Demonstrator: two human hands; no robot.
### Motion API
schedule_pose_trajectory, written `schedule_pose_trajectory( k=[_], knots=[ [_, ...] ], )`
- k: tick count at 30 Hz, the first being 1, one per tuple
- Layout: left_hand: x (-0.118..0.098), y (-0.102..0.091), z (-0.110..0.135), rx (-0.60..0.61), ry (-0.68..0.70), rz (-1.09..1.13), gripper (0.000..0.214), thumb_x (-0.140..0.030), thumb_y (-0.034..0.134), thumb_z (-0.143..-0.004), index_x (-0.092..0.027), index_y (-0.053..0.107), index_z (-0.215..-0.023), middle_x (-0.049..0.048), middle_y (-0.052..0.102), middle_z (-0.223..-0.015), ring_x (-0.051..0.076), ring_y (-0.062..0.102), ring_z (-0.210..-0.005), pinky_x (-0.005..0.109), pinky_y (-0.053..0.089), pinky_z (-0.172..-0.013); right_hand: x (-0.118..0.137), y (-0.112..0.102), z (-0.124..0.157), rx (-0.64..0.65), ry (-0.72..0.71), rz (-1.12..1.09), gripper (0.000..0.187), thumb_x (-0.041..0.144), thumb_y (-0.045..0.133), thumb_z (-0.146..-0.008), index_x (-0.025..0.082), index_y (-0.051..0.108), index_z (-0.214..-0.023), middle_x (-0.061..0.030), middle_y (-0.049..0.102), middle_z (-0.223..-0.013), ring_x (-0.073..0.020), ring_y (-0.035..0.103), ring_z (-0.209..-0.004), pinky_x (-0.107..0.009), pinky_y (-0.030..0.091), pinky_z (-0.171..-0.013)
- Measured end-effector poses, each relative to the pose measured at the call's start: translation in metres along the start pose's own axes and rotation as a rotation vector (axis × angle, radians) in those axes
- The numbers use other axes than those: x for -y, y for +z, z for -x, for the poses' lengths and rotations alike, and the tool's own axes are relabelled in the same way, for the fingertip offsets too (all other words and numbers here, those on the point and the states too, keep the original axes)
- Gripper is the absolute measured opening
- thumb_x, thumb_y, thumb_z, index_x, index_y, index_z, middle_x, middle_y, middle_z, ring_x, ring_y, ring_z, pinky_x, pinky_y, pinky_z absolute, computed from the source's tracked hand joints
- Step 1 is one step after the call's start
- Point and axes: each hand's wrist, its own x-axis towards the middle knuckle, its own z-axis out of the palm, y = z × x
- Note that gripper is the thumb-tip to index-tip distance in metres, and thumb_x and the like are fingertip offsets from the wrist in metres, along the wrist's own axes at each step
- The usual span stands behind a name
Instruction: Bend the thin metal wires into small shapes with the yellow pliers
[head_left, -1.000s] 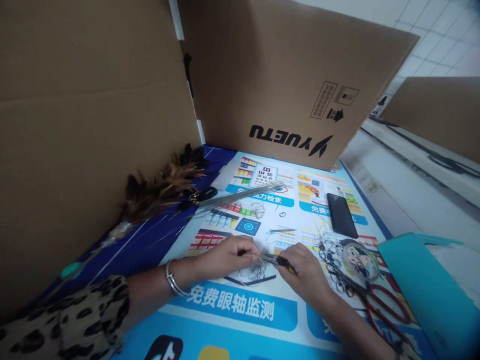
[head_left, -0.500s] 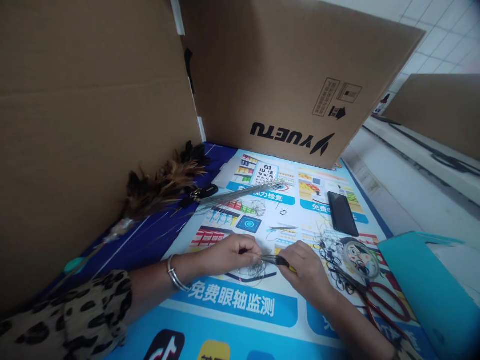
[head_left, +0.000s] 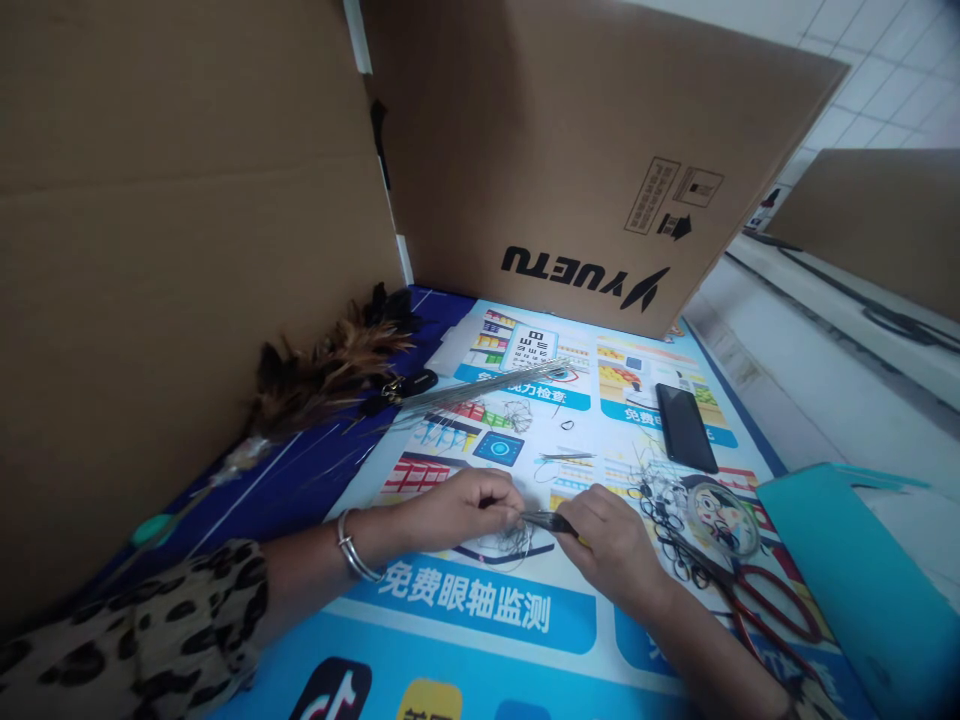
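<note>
My left hand (head_left: 480,508) is closed in a pinch on thin wire, with a silver bangle on its wrist. Closed round the handle of a pair of pliers (head_left: 551,521) is my right hand (head_left: 611,540). The plier jaws point left and meet the wire at my left fingertips; the exact grip point is too small to make out. Beneath the jaws, a tangle of fine wire (head_left: 514,543) lies on the printed mat. More loose wire and small black rings (head_left: 660,510) are gathered just right of my right hand.
Red-handled scissors (head_left: 776,605), a round clear dish (head_left: 721,520), a black phone (head_left: 686,428) and a teal folder (head_left: 847,570) lie on the right. A bundle of straight wires (head_left: 487,386) and brown feathers (head_left: 330,365) lie further back. Cardboard walls (head_left: 585,130) stand behind and left.
Both hands stay almost in place. The pliers' angle has shifted very slightly at my left fingertips. Everything else lies as before.
</note>
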Motion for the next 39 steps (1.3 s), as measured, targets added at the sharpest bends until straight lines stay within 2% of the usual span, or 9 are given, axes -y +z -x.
schedule_pose_trajectory(
  k=[7,27,39],
  knots=[
    [0.0008,-0.0002,-0.0002,0.004,0.010,0.005,0.019,-0.025,0.049,-0.081,-0.013,0.060,-0.073,-0.0006,0.050,-0.066,0.010,0.045,-0.061,0.020,0.036,-0.057,0.0004,-0.0016,-0.0005,-0.023,-0.045,0.020,0.012,0.026,0.048,-0.084,0.017,0.056,-0.086,-0.0050,0.056,-0.074,-0.0160,0.048,-0.072,-0.029,0.037,-0.064],
    [0.0019,0.0003,0.0004,-0.016,0.035,0.010,0.017,-0.022,0.049,-0.081,-0.013,0.060,-0.073,-0.0002,0.052,-0.068,0.010,0.046,-0.062,0.020,0.037,-0.058,0.0002,0.0033,0.0030,0.009,-0.020,-0.021,0.012,0.028,0.049,-0.084,0.018,0.055,-0.083,-0.0050,0.056,-0.074,-0.0158,0.049,-0.070,-0.027,0.037,-0.060],
    [-0.0009,0.0026,0.0010,-0.120,0.115,-0.169,0.017,-0.016,0.046,-0.081,-0.014,0.060,-0.073,-0.0005,0.051,-0.069,0.010,0.049,-0.064,0.020,0.039,-0.061,0.0014,0.0056,0.0041,0.005,0.053,-0.111,0.012,0.028,0.050,-0.084,0.018,0.056,-0.084,-0.0048,0.057,-0.075,-0.0150,0.050,-0.070,-0.025,0.037,-0.059]
  ],
)
